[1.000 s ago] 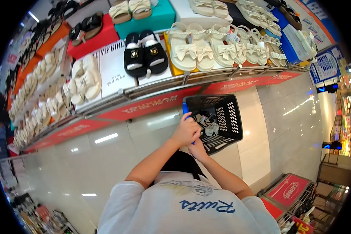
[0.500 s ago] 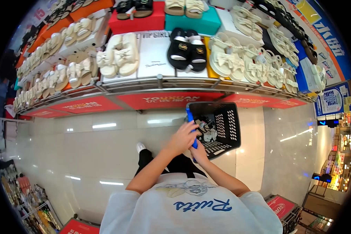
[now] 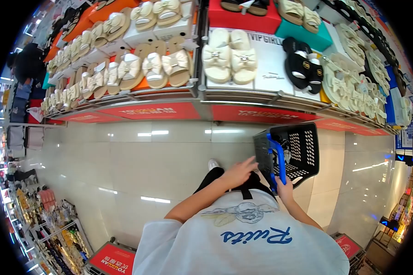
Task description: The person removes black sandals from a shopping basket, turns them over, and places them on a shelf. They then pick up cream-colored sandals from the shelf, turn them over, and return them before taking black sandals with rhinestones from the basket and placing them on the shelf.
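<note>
A black perforated shopping basket (image 3: 303, 158) stands on the floor at my right, below the shelf edge. My right hand (image 3: 285, 188) is wrapped round the lower end of its blue handle (image 3: 276, 149). My left hand (image 3: 241, 172) is off the handle, in front of my waist, with its fingers stretched toward the basket's side and nothing in them. Inside the basket, some dark and pale items (image 3: 287, 151) show partly behind the handle; I cannot make out their kind from here.
A long display shelf (image 3: 243, 98) with a metal rail runs across the front. Cream bow sandals (image 3: 230, 57) and black sandals (image 3: 303, 66) sit on shoeboxes there. Red-topped stands (image 3: 111, 260) are behind me, and a rack of small goods (image 3: 50, 224) is at the left.
My left hand has let go of the blue handle and moved away to its left. My right hand keeps its grip. The view has shifted left, showing more sandals.
</note>
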A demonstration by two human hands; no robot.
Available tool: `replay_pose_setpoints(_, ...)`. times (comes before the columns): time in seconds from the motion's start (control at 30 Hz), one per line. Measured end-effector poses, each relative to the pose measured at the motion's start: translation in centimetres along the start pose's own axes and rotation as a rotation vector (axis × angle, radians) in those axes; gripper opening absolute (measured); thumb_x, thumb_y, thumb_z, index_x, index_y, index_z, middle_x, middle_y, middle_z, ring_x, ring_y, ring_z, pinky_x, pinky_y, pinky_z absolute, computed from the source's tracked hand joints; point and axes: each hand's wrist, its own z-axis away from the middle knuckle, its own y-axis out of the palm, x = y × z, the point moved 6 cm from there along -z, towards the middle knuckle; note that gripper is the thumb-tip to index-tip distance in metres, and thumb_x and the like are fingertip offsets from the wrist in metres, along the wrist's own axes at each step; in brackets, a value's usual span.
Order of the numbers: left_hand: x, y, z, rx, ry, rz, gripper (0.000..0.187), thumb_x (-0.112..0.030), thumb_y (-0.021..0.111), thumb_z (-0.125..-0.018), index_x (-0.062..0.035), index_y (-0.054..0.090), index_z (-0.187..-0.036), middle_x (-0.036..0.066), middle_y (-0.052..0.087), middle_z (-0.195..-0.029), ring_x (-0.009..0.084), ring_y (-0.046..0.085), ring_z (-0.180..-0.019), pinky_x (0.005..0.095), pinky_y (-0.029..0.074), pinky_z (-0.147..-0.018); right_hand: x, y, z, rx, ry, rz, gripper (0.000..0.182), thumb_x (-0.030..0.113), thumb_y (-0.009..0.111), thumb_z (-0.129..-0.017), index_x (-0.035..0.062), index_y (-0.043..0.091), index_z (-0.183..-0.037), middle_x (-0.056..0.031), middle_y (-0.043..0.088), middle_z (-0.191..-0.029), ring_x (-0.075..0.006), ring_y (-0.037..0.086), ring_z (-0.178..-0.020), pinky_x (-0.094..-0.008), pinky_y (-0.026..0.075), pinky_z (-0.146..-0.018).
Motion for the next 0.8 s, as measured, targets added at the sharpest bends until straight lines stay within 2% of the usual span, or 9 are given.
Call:
replay_pose_setpoints(0.1,13.7,2.4,6.5,-0.070,-0.335,0.049,0.035,-0.013,0.047,-0.081,-0.0041,0.052,-0.114,0.020,0.055,-0.111,0.0370,0.053,-0.099,0.0410,0.044,-0.087,0.1,1.5,0.4,0.003,-0.022,-0.072,0.018,0.019,0.061,-0.083,0.0043,0.051,-0.076,0.0008,0.044,-0.052,-0.0085,0.042,-0.042,-0.0243,0.035,-0.040)
replay_pose_setpoints(0.17,22.6,4.0,14.8,-0.309,-0.489,0.096,0.030,-0.017,0.046,-0.082,-0.0011,0.056,-0.106,0.020,0.057,-0.106,0.0358,0.054,-0.098,0.0422,0.043,-0.086,0.7,2.4,0.8,0.161,0.059,-0.121,0.019,0.019,0.061,-0.083,0.0052,0.049,-0.079,0.0005,0.042,-0.049,-0.0099,0.041,-0.038,-0.0246,0.036,-0.038)
replay_pose_setpoints(0.2,29.3,6.8,20.9,-0.444,-0.849,0.312,0.030,-0.019,0.043,-0.086,0.0008,0.056,-0.104,0.019,0.057,-0.107,0.0335,0.053,-0.101,0.0404,0.043,-0.087,1.0,3.0,0.7,0.226,0.085,-0.160,0.021,0.020,0.062,-0.083,0.0057,0.047,-0.082,0.0000,0.041,-0.047,-0.0106,0.041,-0.036,-0.0242,0.036,-0.037)
replay_pose_setpoints(0.23,32.6,7.8,26.7,-0.474,-1.004,0.147,0.032,-0.022,0.040,-0.089,0.0016,0.055,-0.105,0.019,0.057,-0.108,0.0323,0.055,-0.098,0.0395,0.044,-0.086,1.3,3.5,0.3,0.270,0.109,-0.219,0.022,0.020,0.062,-0.083,0.0048,0.047,-0.084,-0.0005,0.043,-0.050,-0.0102,0.043,-0.038,-0.0231,0.037,-0.038)
replay_pose_setpoints(0.3,37.4,12.6,38.8,-1.088,-1.367,1.055,0.035,-0.020,0.037,-0.089,-0.0016,0.048,-0.117,0.016,0.057,-0.109,0.0297,0.055,-0.100,0.0465,0.046,-0.079,4.6,4.2,0.0,0.218,0.039,-0.122,0.023,0.022,0.062,-0.083,0.0042,0.047,-0.087,-0.0014,0.046,-0.055,-0.0102,0.045,-0.041,-0.0224,0.038,-0.038)
replay_pose_setpoints(0.37,33.1,11.5,44.6,-1.259,-1.444,1.336,0.039,-0.021,0.038,-0.087,-0.0038,0.045,-0.121,0.014,0.057,-0.109,0.0270,0.058,-0.093,0.0386,0.048,-0.065,6.1,4.9,-1.8,0.171,-0.065,0.024,0.021,0.021,0.060,-0.084,0.0046,0.047,-0.088,-0.0009,0.046,-0.055,-0.0094,0.044,-0.040,-0.0224,0.037,-0.037)
replay_pose_setpoints(0.57,28.4,14.7,50.6,-0.856,-1.654,1.035,0.032,-0.025,0.045,-0.082,-0.0055,0.058,-0.104,0.009,0.063,-0.094,0.0228,0.059,-0.079,0.0422,0.042,-0.063,6.4,7.7,-3.1,-0.049,-0.006,-0.049,0.018,0.021,0.056,-0.085,0.0092,0.046,-0.075,0.0029,0.038,-0.050,-0.0075,0.034,-0.037,-0.0229,0.028,-0.034)
replay_pose_setpoints(0.77,31.5,11.0,37.3,-0.852,-1.477,1.282,0.030,-0.023,0.046,-0.082,-0.0076,0.056,-0.106,0.009,0.062,-0.099,0.0201,0.059,-0.084,0.0361,0.043,-0.066,7.8,10.1,-2.9,-0.109,0.143,-0.103,0.019,0.022,0.056,-0.083,0.0095,0.044,-0.076,0.0024,0.035,-0.048,-0.0093,0.034,-0.035,-0.0252,0.029,-0.034)
replay_pose_setpoints(0.8,32.3,8.1,33.6,-0.813,-1.295,1.243,0.030,-0.023,0.046,-0.084,-0.0061,0.056,-0.107,0.010,0.062,-0.099,0.0202,0.059,-0.083,0.0341,0.045,-0.068,7.8,10.8,-3.1,-0.084,0.134,-0.155,0.020,0.023,0.057,-0.082,0.0093,0.045,-0.076,0.0018,0.035,-0.048,-0.0103,0.035,-0.035,-0.0261,0.029,-0.034)
